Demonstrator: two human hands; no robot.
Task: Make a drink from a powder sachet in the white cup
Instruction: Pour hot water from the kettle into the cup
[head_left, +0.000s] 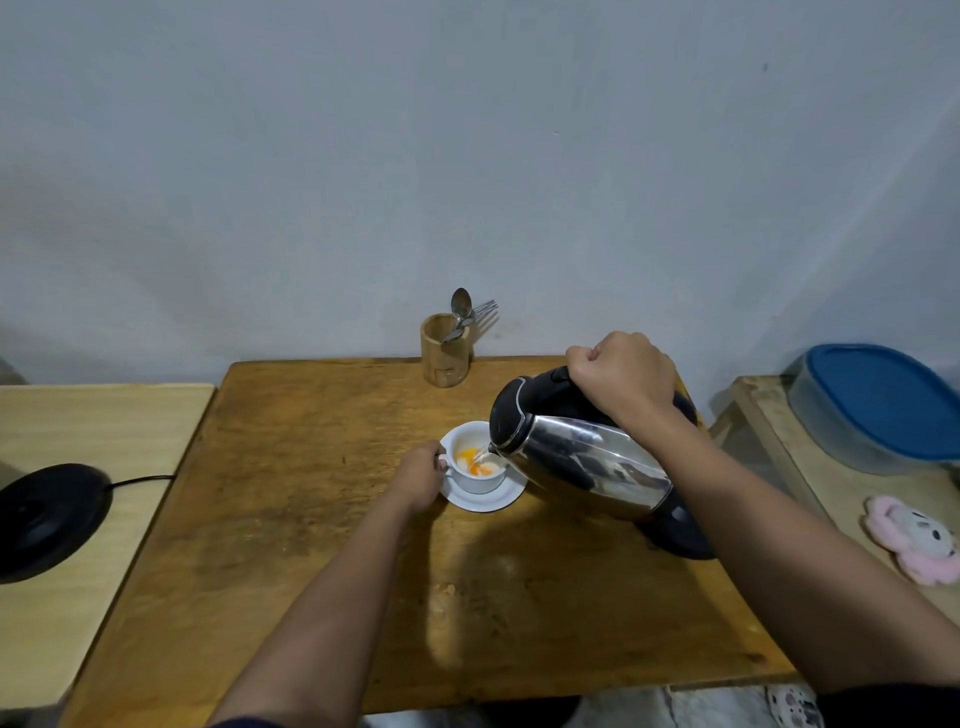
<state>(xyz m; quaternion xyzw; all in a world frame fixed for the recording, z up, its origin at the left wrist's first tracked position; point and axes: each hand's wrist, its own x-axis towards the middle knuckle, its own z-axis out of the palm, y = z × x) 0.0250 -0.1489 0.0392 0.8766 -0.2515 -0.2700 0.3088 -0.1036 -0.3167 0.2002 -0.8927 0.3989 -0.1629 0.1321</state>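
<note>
The white cup (475, 462) is set on a white saucer (485, 499) near the middle of the wooden table (311, 493), and orange and pale powder can be seen inside it, so the sachet is judged to have been emptied already; no sachet is visible. The cup's handle, on its left side, is grasped by the left hand (418, 475), by which the cup is steadied. The handle of a steel kettle (582, 462) with a black lid is clenched by the right hand (621, 379), and the kettle is tilted to the left so that its spout is held just above the cup's right rim. A thin stream of water appears to be entering the cup, and the pour is judged to be only begun, since the powder is not yet dissolved. Filling is left to be finished, and stirring after it; a spoon (460, 306) is kept with forks in a wooden holder (445, 358) at the far edge of the table. The black kettle base (47, 519) is seen well apart, on the paler table to the left.
</note>
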